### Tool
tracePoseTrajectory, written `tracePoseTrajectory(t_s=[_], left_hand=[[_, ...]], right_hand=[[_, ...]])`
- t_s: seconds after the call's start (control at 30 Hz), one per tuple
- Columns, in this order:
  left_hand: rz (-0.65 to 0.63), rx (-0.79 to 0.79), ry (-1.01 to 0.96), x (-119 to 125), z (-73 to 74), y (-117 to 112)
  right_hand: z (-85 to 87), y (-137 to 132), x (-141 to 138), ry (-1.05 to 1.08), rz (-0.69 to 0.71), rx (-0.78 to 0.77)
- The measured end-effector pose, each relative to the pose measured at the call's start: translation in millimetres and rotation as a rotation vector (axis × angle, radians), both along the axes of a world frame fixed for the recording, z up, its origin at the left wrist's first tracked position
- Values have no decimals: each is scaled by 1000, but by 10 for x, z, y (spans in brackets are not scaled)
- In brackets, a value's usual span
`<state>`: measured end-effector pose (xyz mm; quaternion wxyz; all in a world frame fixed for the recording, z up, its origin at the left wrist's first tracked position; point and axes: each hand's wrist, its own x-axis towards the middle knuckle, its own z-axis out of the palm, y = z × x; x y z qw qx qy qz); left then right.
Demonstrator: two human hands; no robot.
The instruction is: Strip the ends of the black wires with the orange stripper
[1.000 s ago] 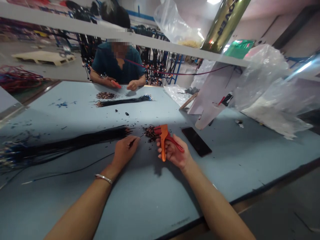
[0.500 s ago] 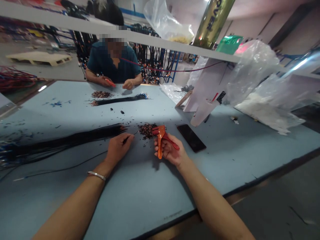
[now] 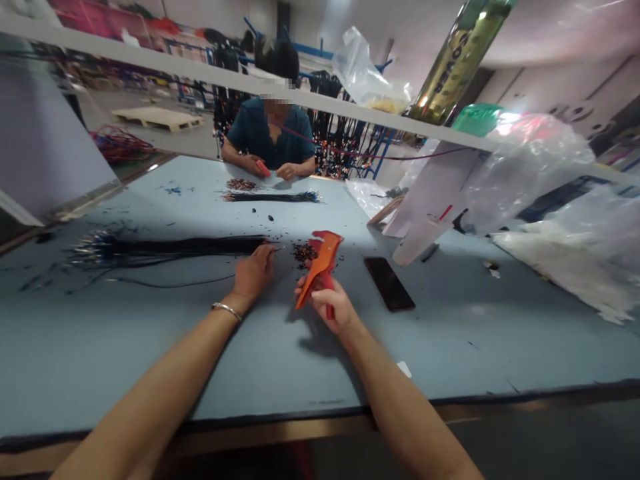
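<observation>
My left hand [image 3: 254, 272], a bracelet on its wrist, is pinched shut on a black wire [image 3: 180, 285] at the right end of the wire bundle [image 3: 200, 246]. A short wire tip sticks out past the fingertips, and the wire trails left over the table. My right hand [image 3: 334, 303] grips an orange and red wire stripper [image 3: 326, 259] by its handles, jaws pointing up and away from me. Beneath and behind the tool lies a small pile of cut sheath scraps [image 3: 304, 253]. Tool and wire tip are apart.
A dark phone [image 3: 389, 283] lies right of my right hand. Behind it stand a white shelf support [image 3: 420, 187] and plastic bags [image 3: 530, 173]. Across the table [image 3: 240, 360] a co-worker [image 3: 270, 137] holds a red tool near another wire bundle [image 3: 275, 197]. A shelf [image 3: 200, 70] crosses above.
The wire stripper has turned in my right hand, its orange side now facing me more. My left hand has come closer to the bundle's end. The whole view has shifted.
</observation>
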<state>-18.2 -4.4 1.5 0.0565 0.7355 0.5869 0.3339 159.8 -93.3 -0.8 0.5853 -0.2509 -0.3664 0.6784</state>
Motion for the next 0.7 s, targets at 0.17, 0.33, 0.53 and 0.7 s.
tracePoseTrajectory(t_s=[0.17,0.33,0.53,0.7], left_hand=[[45,-131,-221,-57,-9,16],[-69,-226,-329,-264,-10,-21],[-136,-241,-394,-413,44,-197],[-89,-186,-347,-380,-7,-196]], right_hand=[[20,-137,-276,-223,165,81],[2,-163,-324,-295,212,146],[-40,-184,-319,-396,266,262],[-95,-178,-341,-395,274,266]])
